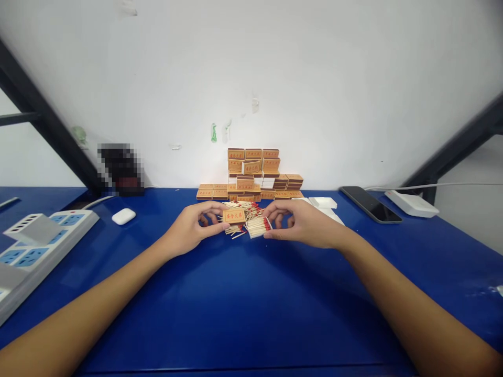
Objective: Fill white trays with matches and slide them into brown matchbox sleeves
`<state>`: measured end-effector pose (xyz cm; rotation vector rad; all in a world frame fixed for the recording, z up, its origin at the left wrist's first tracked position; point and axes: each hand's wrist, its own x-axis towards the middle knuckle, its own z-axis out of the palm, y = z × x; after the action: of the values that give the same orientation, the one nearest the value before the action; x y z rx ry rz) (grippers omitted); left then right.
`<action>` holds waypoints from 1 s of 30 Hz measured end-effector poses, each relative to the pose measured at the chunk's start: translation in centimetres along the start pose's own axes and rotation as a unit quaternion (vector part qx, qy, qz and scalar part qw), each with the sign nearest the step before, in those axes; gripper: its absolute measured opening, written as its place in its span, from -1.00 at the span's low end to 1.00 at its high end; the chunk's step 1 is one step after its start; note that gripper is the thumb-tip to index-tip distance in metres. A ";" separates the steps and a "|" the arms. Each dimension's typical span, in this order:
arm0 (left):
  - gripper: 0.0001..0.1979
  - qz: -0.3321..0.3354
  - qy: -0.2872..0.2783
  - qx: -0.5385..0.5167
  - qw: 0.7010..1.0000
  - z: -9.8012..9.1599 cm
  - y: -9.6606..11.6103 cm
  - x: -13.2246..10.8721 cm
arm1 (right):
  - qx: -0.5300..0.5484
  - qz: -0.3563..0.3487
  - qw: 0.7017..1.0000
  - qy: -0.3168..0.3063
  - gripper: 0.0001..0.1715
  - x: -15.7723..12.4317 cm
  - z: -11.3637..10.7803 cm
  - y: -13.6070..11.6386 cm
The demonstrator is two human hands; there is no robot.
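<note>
My left hand (198,224) grips a matchbox sleeve (234,216), orange with red lettering, between thumb and fingers. To its right, my right hand (296,222) pinches a white matchbox tray (251,235) by its right end. Red-tipped matches lie side by side in that tray. The sleeve and the tray are close together, with the sleeve at the tray's left. Behind and under them a loose pile of matches (239,205) lies on the blue table (236,303). Whether the sleeve is hollow cannot be seen from here.
Stacked matchboxes (271,165) stand against the white wall. White trays (324,203) lie beyond my right hand. A phone (369,203) and a white box (412,203) with a cable are at the right. A white earphone case (123,216) and a power strip (47,246) are at the left.
</note>
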<state>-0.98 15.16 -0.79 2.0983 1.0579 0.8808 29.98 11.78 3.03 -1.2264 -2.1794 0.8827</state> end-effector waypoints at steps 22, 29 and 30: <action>-0.47 -0.019 -0.022 -0.070 0.997 -0.1 0.7 0.0 | 0.117 0.037 0.990 0.073 -0.47 0.5 1.1 0.7; -0.48 -0.012 -0.016 -0.057 0.998 0.2 1.1 -0.2 | 0.119 0.020 0.987 0.105 -0.50 0.4 3.2 -0.4; -0.48 -0.014 -0.014 -0.057 0.998 0.3 1.3 -0.3 | 0.132 0.026 0.985 0.110 -0.49 0.4 3.7 -0.6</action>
<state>-0.32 14.21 -0.11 1.9913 0.9956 0.8757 26.94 10.81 1.03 -1.1923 -1.8017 0.9719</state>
